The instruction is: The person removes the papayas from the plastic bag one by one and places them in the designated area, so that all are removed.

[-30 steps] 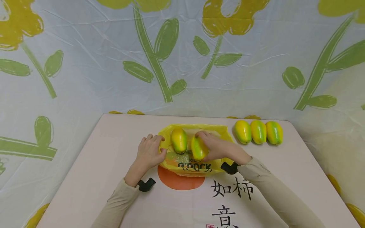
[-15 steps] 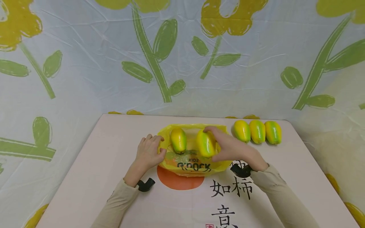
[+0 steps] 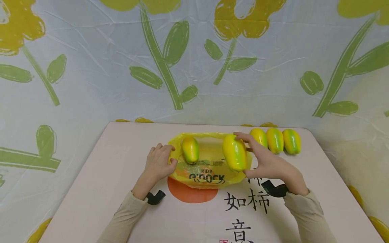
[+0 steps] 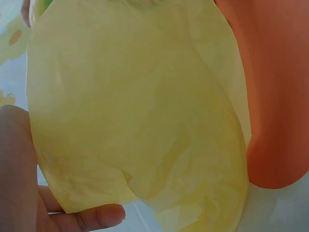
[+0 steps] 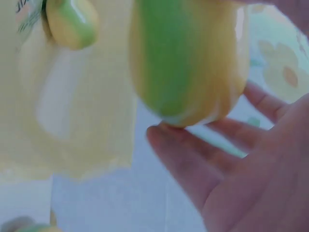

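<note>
A yellow plastic bag [image 3: 209, 152] lies with its mouth spread on the table, dark lettering showing on it. My left hand [image 3: 159, 162] pinches the left edge of the bag, fingers [image 4: 91, 217] right at the film in the left wrist view. My right hand [image 3: 270, 160] grips a yellow-green papaya [image 3: 234, 153] by its two ends, thumb on the near end and fingers on the far one. This papaya is held over the right part of the bag's mouth. Another papaya [image 3: 190, 150] rests inside the bag on the left.
Three more papayas [image 3: 275, 140] stand in a row at the back right, the leftmost partly behind my right hand. The table cover [image 3: 100, 189] bears an orange disc print and black characters. A flower-patterned cloth [image 3: 115, 67] hangs behind the table.
My right hand has lifted the papaya from the bag's middle and carried it to the right, and it looks larger now. The left hand has stayed at the bag's edge.
</note>
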The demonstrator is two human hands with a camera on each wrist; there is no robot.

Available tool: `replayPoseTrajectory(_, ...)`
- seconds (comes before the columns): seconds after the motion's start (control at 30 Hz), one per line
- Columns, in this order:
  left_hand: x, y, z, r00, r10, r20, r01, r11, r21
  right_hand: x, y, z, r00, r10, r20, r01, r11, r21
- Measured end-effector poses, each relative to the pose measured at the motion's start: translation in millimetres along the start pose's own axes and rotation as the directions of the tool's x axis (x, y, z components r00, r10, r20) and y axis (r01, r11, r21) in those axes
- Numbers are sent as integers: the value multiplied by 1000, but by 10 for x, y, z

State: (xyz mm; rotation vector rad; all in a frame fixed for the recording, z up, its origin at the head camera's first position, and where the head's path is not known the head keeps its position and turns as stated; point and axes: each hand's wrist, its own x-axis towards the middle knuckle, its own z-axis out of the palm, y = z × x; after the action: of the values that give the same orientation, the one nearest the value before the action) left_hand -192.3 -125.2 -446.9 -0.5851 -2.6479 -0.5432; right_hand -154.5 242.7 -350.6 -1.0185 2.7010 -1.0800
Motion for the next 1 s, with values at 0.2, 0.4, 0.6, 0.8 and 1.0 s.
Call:
replayPoseTrajectory(0.2,-8,9,6,1000,-3,9,3,1000,5,-193,125,-81,994,-78,-73,77,997,-7)
replayPoseTrajectory(0.4,-11,15,0,1000,-4,10,4,1000,-1,-367,239,-177,983,-130,-131,129,992,-13)
replayPoseTrajectory(0.6,-12,18,-4,1000,-4,10,4,1000,2,-540,409,-238,977,-112,-180,108,994,-31)
replayPoseTrajectory(0.8,-14,13,5,1000,-1,9,1,1000,2,-686,588,-229,978,-69,-195,65,998,-26)
replayPoseTrajectory(1.0,-17,10,12,1000,-1,9,1,1000,2,-804,791,-141,977,-22,-211,24,1000,9)
